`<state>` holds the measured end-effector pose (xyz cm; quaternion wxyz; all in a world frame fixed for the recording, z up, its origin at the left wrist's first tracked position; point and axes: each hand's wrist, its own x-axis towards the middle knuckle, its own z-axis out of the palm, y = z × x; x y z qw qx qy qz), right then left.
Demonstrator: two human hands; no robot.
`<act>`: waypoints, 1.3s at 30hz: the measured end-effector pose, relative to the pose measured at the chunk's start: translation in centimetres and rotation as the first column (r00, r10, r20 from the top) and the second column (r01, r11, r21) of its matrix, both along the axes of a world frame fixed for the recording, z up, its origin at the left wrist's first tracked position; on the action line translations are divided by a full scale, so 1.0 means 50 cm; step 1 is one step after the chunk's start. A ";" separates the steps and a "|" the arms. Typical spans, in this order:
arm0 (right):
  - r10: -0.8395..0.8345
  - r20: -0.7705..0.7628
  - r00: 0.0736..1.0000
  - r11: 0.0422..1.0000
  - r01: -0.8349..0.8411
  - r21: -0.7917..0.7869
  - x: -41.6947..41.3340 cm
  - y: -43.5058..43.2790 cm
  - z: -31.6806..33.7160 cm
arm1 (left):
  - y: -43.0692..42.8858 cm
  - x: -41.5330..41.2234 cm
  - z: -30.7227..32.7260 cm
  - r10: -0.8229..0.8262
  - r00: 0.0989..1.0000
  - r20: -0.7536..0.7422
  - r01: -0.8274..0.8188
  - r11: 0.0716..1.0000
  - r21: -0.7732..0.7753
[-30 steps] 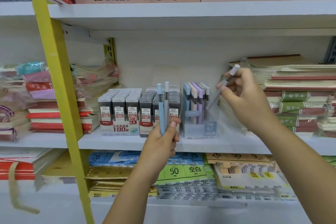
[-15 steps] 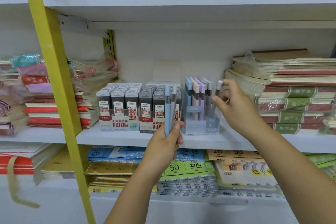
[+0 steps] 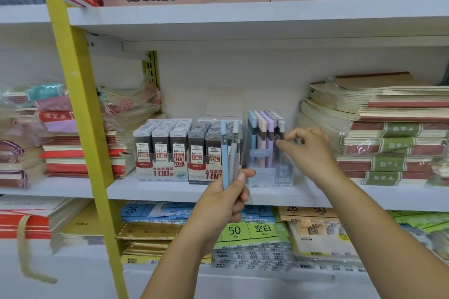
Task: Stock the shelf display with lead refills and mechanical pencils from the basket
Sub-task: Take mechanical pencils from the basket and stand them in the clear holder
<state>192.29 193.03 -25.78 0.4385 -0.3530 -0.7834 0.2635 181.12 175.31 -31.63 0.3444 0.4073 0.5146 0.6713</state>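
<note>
Blue pencil (image 3: 225,153) and grey pencil (image 3: 233,150), two in left hand (image 3: 226,204), right hand (image 3: 308,148) at pencil box (image 3: 269,175), grip unclear

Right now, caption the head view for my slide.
Left hand holds two mechanical pencils; right hand reaches a grey pencil in the display box.

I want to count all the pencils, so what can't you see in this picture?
All in the head view:
1. The basket: outside the frame.
2. Whether the right hand pinches the grey-capped pencil in the clear display box: its fingers cover the contact.
3. Lower ends of the blue pencil and grey pencil: hidden inside the left hand.
4. Small print on the lead refill packs: too small and blurred.
</note>
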 end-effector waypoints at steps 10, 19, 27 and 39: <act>0.527 -0.101 0.844 0.849 -0.519 0.101 0.038 -0.134 0.037 | -0.005 0.019 0.016 -0.123 0.989 -0.086 0.123 0.992 -0.002; 0.469 -0.471 0.747 0.858 -0.511 0.045 0.058 -0.127 0.041 | -0.019 0.017 0.015 -0.048 0.999 -0.008 0.047 0.999 -0.011; 0.276 -0.280 0.920 0.893 -0.138 0.428 0.070 -0.075 0.069 | -0.010 -0.007 -0.002 0.202 0.960 -0.193 -0.225 0.969 -0.102; 0.204 -0.072 0.976 0.914 -0.164 0.372 0.039 -0.045 0.048 | 0.005 -0.017 -0.023 0.251 0.940 -0.232 -0.274 0.959 -0.074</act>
